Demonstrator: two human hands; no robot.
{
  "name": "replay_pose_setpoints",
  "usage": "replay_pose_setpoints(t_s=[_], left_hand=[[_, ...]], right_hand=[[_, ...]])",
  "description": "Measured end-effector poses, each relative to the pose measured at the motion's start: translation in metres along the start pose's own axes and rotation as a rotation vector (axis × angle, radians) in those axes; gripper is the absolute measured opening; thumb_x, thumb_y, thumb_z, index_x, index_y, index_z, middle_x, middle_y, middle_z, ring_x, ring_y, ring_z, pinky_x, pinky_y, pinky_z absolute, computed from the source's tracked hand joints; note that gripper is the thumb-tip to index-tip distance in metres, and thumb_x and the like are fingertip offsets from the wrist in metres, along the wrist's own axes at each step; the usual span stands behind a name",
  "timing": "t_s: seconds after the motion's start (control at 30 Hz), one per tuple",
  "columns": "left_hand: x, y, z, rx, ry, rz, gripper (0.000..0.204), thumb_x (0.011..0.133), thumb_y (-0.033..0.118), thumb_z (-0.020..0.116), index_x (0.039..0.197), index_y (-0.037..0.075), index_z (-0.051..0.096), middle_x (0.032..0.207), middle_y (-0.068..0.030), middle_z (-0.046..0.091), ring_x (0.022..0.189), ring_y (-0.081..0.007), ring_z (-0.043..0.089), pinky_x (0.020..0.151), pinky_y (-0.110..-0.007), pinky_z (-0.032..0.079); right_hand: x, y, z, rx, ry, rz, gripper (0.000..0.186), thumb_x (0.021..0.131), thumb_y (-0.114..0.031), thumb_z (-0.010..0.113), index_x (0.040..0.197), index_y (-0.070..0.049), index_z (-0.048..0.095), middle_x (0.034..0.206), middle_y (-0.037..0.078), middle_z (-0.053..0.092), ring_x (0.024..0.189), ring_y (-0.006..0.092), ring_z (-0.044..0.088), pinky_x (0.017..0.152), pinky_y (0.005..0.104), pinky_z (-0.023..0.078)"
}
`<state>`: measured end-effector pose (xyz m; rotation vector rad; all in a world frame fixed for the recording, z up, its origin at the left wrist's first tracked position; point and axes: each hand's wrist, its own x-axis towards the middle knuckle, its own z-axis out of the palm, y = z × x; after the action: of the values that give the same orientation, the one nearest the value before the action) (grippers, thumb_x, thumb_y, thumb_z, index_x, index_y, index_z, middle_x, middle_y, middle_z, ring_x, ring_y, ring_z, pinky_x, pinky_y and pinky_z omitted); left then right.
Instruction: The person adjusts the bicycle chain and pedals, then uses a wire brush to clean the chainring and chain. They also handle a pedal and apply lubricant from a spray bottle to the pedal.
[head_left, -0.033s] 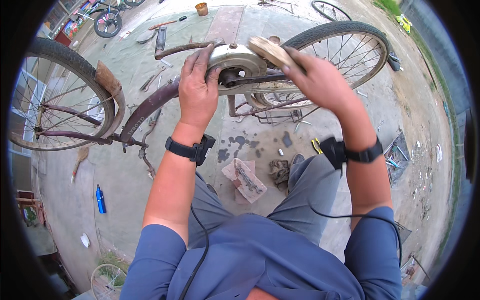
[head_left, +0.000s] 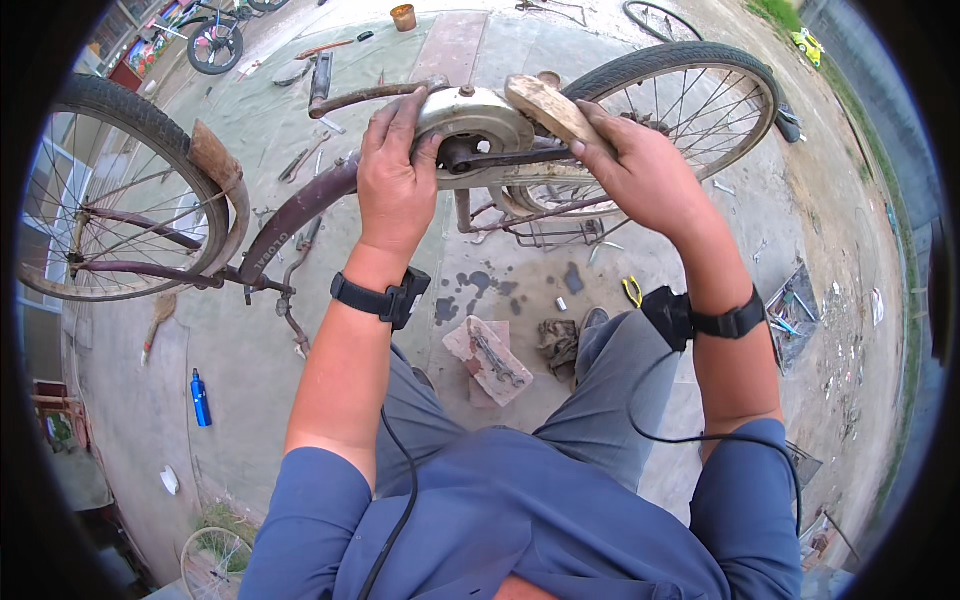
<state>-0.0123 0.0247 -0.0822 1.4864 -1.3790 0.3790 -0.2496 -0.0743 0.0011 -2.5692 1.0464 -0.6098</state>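
Outdoor ground (head_left: 245,345) beneath a bike (head_left: 300,208): cover (head_left: 487,107) apparently being scrubbed.
Left hand (head_left: 398,165) curls over cover's edge; right hand (head_left: 640,160) clasps wooden block (head_left: 552,108); another stroke would need steady bracing.

The scene is bright with even daylight that seems to come from overhead. Shadows are faint and soft-edged on the ground (head_left: 350,20), which washes out to near white toward the top. The lower left corner is much dimmer. The fisheye lens bends the wall (head_left: 885,100) on the right into a curve, and a black rim with a thin bluish fringe closes off the corners. The middle is reasonably sharp, the right hand (head_left: 648,170) slightly soft; small scraps (head_left: 848,410) near the right edge are hard to make out.
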Motion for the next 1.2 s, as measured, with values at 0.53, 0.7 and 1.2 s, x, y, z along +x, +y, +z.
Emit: replay_pose_setpoints(t_s=[0.53, 0.7, 1.2], left_hand=[[0.001, 0.000, 0.000, 0.014, -0.003, 0.019, 0.045, 0.095, 0.015, 0.068, 0.139, 0.014, 0.061, 0.126, -0.0167, 0.063, 0.114, -0.0360, 0.062, 0.096, -0.042, 0.052], [0.000, 0.000, -0.001, -0.020, -0.040, -0.028, 0.042, 0.097, 0.017, 0.067, 0.139, 0.013, 0.061, 0.128, -0.0172, 0.063, 0.117, -0.0360, 0.062, 0.098, -0.042, 0.052], [0.000, 0.001, 0.001, 0.041, -0.032, 0.003, 0.042, 0.099, 0.017, 0.066, 0.139, 0.007, 0.059, 0.130, -0.0171, 0.062, 0.119, -0.0330, 0.061, 0.101, -0.039, 0.049]], right_hand=[[-0.044, 0.054, -0.010, 0.244, 0.291, 0.244, 0.057, 0.100, -0.038, 0.062, 0.142, 0.000, 0.055, 0.109, 0.018, 0.073, 0.090, 0.0260, 0.072, 0.079, 0.0365, 0.057], [-0.090, 0.086, -0.018, 0.413, 0.356, 0.340, 0.057, 0.100, -0.034, 0.065, 0.144, 0.000, 0.054, 0.085, 0.005, 0.065, 0.066, 0.0103, 0.057, 0.063, 0.0274, 0.050], [-0.101, 0.049, 0.161, 0.366, 0.221, 0.392, 0.067, 0.093, -0.029, 0.069, 0.152, -0.012, 0.042, 0.130, 0.021, 0.059, 0.107, 0.0445, 0.065, 0.091, 0.0478, 0.055]])
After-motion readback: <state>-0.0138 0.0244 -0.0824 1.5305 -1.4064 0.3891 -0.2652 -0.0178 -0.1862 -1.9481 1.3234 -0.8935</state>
